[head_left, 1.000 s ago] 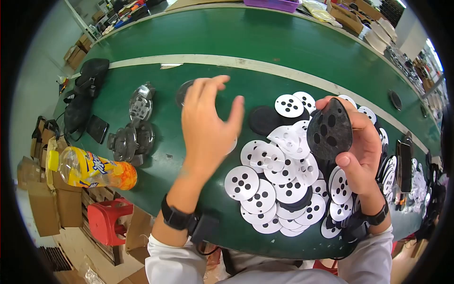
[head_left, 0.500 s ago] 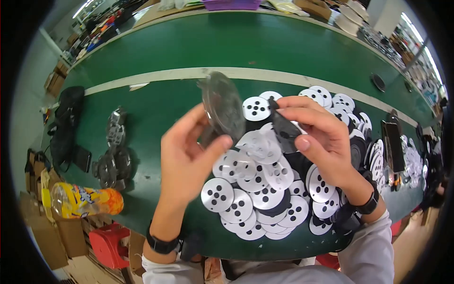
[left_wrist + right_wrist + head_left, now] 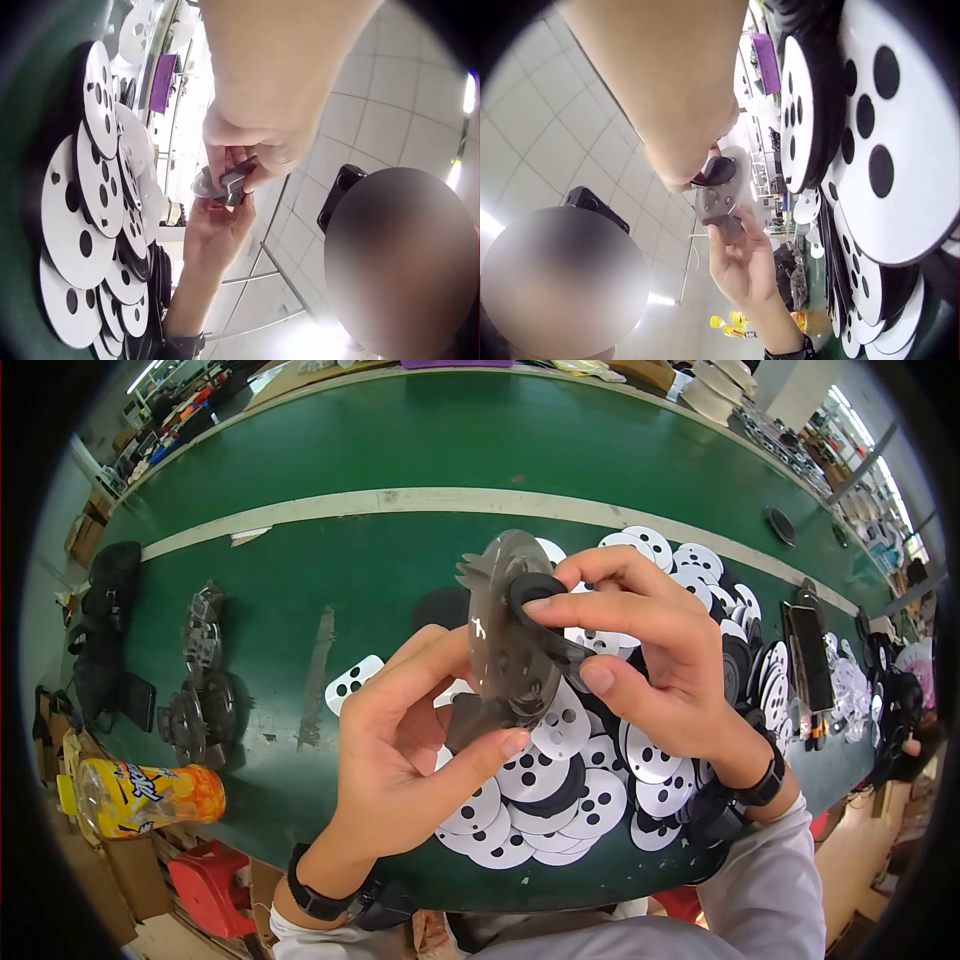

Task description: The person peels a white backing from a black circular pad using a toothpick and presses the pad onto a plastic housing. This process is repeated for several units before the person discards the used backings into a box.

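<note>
In the head view my left hand (image 3: 400, 745) grips a smoky see-through plastic shell (image 3: 497, 650) by its lower part, the shell standing on edge above the pile. My right hand (image 3: 660, 650) pinches a bent black pad (image 3: 537, 595) against the shell's right face. The right wrist view shows the black pad (image 3: 720, 171) at the upper part of the shell (image 3: 714, 196), with the left hand (image 3: 746, 262) below. Beneath both hands lie white discs with black dots (image 3: 598, 803), loosely piled with black ones.
Two clear plastic assemblies (image 3: 203, 720) lie on the green table (image 3: 290, 560) at left, near a black pouch (image 3: 108, 630), a phone (image 3: 138, 702) and a yellow-labelled bottle (image 3: 145, 797). More white discs (image 3: 775, 690) and a dark flat item (image 3: 808, 657) are at right.
My left hand has picked up the shell and brought it rightward to the black pad. The pad, earlier held flat facing the camera, is now bent against the shell.
</note>
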`<state>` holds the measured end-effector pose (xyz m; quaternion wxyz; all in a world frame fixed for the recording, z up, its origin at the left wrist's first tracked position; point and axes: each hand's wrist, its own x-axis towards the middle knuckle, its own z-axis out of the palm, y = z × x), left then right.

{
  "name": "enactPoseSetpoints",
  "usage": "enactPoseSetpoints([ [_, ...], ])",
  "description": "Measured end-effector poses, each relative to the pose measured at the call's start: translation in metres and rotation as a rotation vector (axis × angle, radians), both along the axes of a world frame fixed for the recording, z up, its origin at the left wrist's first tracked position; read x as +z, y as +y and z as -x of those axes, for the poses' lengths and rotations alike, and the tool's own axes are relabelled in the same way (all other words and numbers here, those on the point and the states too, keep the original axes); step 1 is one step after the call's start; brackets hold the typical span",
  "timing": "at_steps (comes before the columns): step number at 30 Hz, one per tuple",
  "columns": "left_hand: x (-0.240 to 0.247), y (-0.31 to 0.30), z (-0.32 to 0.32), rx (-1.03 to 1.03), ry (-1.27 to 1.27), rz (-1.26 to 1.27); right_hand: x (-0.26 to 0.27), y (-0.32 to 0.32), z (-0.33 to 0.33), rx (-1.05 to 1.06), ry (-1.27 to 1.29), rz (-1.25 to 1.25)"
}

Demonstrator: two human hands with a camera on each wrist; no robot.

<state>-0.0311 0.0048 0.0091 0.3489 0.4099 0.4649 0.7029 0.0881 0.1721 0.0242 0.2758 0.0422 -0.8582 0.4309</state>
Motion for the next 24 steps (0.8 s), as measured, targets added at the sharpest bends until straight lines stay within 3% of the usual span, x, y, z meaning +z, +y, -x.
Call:
enactPoseSetpoints([
  [3, 0.002, 0.0, 0.0, -0.01, 0.013, 0.026, 0.004, -0.002, 0.0, -0.071, -0.002, -0.019],
  [5, 0.001, 0.0, 0.001, -0.009, 0.043, 0.018, 0.008, 0.002, 0.0, -0.099, 0.014, -0.289],
  [11, -0.002, 0.001, 0.001, 0.001, 0.097, -0.017, 0.011, 0.0, 0.0, -0.165, 0.08, -0.442],
  [24, -0.006, 0.001, 0.002, 0.008, -0.006, 0.02, 0.019, -0.002, -0.001, -0.213, 0.094, -0.562],
])
